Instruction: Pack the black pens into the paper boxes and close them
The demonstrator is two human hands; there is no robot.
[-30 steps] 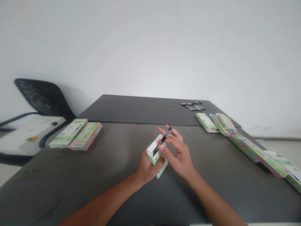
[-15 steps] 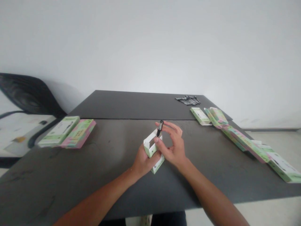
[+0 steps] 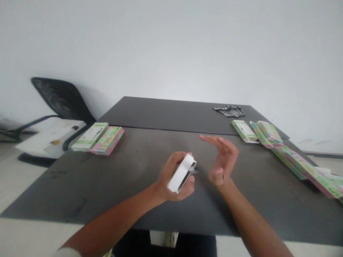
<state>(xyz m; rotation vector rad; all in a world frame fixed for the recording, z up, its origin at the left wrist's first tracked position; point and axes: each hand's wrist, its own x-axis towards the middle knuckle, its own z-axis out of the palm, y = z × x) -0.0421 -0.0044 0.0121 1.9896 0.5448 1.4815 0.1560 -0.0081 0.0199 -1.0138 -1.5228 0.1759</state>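
My left hand (image 3: 171, 178) is wrapped around a small carton (image 3: 182, 174), whose white end faces up toward me. A dark slit shows along the carton's end, with a small flap (image 3: 193, 170) sticking out on the right side. Whether a pen lies inside cannot be seen. To the right and apart from the carton, my right hand (image 3: 223, 160) is held in the air with fingers stretched out and nothing in it.
Two flat boxes, one green-white (image 3: 92, 135) and one pink-green (image 3: 108, 140), lie at the left. A pile of black pens (image 3: 229, 111) sits at the back right. Several more boxes (image 3: 297, 157) line the right side of the dark table (image 3: 150, 157). A chair (image 3: 63, 100) stands left.
My right hand has let go of the black pen and moved away to the right. The carton has turned in my left hand. The whole view has shifted leftward.
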